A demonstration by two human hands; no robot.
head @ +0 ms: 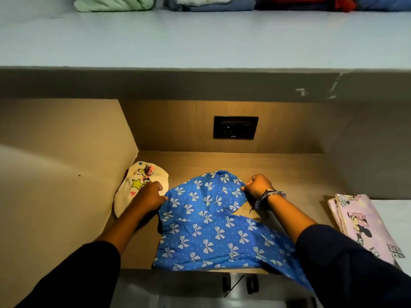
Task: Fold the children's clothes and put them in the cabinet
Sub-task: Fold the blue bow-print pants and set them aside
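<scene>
1. Wooden desk (289, 172) set in a recess. Blue bow-print garment (204, 230) lies lower centre, its hem hanging over the front edge.
2. Left hand (150, 195): fingers pinch the garment's left edge. Right hand (259, 185): fingers curled round its upper right edge.
3. Cream star-print garment (135, 185) centre left, partly hidden by the left hand. Folded pink cartoon cloth (360, 218) lower right.
4. Black socket (235, 127) on the back panel.
5. Shelf (200, 41) above, with folded clothes (213, 3) along the frame's top edge.

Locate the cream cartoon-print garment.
Head view, left: the cream garment lies by the recess's left wall, beside the blue garment, partly hidden by the left hand.
</scene>
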